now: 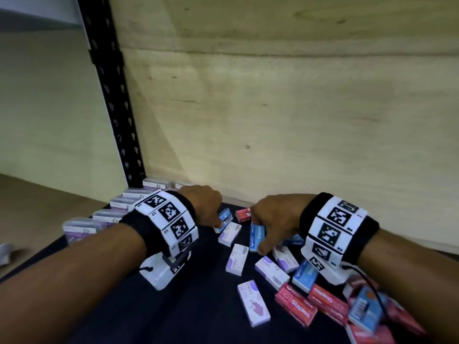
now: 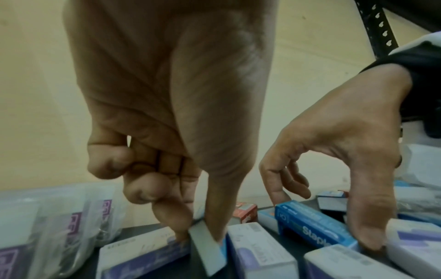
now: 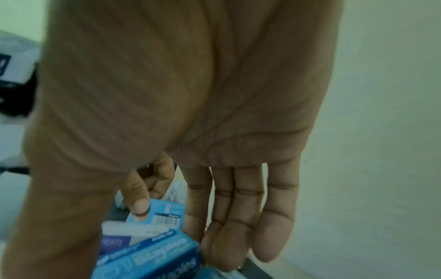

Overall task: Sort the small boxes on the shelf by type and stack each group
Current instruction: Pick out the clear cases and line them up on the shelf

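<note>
Small boxes lie scattered on the dark shelf [image 1: 198, 306]: white-and-purple ones [image 1: 237, 259], blue ones and red staples boxes [image 1: 296, 305]. My left hand [image 1: 218, 223] pinches a small blue box [image 1: 226, 218] between thumb and forefinger, tipped up on one edge [image 2: 207, 247]. Just to the right, my right hand [image 1: 258, 235] grips a blue staples box [image 1: 257, 238] end to end, fingers at its far end and thumb at the near end [image 2: 315, 228]. In the right wrist view its fingers [image 3: 238, 217] reach down beside that box [image 3: 155, 260].
A row of plastic-wrapped white-and-purple packs [image 1: 109, 214] lines the shelf's left side, by the black perforated upright [image 1: 111, 95]. A wooden back panel [image 1: 298, 108] closes the rear. Red and blue boxes [image 1: 367, 311] pile at the lower right.
</note>
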The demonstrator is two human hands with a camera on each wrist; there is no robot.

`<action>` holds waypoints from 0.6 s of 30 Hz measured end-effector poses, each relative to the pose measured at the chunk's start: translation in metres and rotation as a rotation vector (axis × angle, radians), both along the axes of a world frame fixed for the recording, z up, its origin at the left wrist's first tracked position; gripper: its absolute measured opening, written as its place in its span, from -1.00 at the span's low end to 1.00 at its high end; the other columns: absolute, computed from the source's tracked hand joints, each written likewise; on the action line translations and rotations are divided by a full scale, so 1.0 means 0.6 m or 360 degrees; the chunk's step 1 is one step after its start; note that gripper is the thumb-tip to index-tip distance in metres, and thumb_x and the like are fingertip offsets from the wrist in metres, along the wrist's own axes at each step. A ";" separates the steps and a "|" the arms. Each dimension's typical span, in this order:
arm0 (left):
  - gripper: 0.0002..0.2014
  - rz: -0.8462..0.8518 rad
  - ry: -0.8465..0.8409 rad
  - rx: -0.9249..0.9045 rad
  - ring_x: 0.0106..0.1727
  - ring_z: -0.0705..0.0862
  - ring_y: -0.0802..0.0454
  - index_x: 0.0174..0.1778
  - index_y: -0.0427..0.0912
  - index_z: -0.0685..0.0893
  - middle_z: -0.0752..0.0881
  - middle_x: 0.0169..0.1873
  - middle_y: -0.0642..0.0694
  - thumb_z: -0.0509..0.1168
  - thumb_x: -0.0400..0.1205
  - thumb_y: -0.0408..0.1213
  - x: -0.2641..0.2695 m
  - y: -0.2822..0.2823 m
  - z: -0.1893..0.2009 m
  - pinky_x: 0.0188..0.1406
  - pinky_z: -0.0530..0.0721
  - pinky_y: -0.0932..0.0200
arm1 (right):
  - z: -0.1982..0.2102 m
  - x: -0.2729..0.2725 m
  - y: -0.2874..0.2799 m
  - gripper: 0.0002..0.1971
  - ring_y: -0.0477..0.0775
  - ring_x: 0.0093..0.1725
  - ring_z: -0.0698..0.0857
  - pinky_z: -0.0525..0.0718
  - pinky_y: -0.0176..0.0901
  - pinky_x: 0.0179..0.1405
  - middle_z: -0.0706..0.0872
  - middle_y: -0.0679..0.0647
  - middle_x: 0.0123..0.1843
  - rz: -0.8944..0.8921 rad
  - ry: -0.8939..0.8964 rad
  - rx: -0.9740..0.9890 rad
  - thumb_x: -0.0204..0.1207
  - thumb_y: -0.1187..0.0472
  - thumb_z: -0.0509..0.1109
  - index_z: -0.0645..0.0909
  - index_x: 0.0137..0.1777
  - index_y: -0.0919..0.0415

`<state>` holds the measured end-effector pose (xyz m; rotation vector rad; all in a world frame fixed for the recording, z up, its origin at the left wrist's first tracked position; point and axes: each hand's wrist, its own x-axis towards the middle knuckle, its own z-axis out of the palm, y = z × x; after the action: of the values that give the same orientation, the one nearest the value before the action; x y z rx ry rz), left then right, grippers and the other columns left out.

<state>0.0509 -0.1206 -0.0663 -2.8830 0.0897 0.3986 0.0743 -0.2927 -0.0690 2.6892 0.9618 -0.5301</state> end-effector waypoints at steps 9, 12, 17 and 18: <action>-0.62 -0.0111 -0.0065 -0.0140 0.06 0.69 -0.08 0.09 -0.09 0.73 0.73 0.03 -0.05 0.36 0.57 0.14 -0.034 -0.007 0.033 0.06 0.68 0.01 | 0.054 -0.030 -0.075 -0.42 0.17 0.04 0.72 0.72 0.02 0.04 0.76 0.09 0.10 -0.0162 -0.0177 0.0093 0.39 -0.28 0.48 0.66 0.21 0.17; -0.65 -0.0212 -0.0036 -0.0260 0.01 0.71 -0.06 -0.06 -0.07 0.74 0.76 -0.06 -0.02 0.38 0.55 0.16 -0.044 -0.033 0.042 0.09 0.70 -0.03 | 0.072 -0.050 -0.134 -0.41 0.11 0.07 0.69 0.70 0.04 0.12 0.72 0.03 0.15 -0.0293 -0.0216 0.0120 0.39 -0.30 0.45 0.62 0.27 0.09; -0.72 -0.0411 -0.0008 -0.0411 -0.04 0.69 0.00 -0.15 -0.01 0.71 0.74 -0.14 0.06 0.40 0.55 0.14 -0.066 -0.103 0.046 0.02 0.68 0.06 | 0.079 -0.103 -0.220 -0.47 0.00 -0.04 0.68 0.66 -0.13 -0.07 0.71 -0.01 0.18 -0.0473 -0.0190 0.0136 0.42 -0.25 0.46 0.60 0.29 0.04; -0.72 -0.0442 0.0019 -0.0447 -0.04 0.69 0.03 -0.12 -0.01 0.73 0.74 -0.14 0.07 0.40 0.55 0.14 -0.072 -0.117 0.045 0.00 0.66 0.09 | 0.077 -0.112 -0.231 -0.47 -0.01 -0.02 0.68 0.65 -0.13 -0.05 0.71 -0.03 0.18 -0.0500 -0.0164 0.0146 0.42 -0.24 0.46 0.60 0.30 0.03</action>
<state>0.0076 -0.1907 -0.0391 -3.0765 0.5850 0.3756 0.0068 -0.4313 -0.0229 2.9367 0.5516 -0.4070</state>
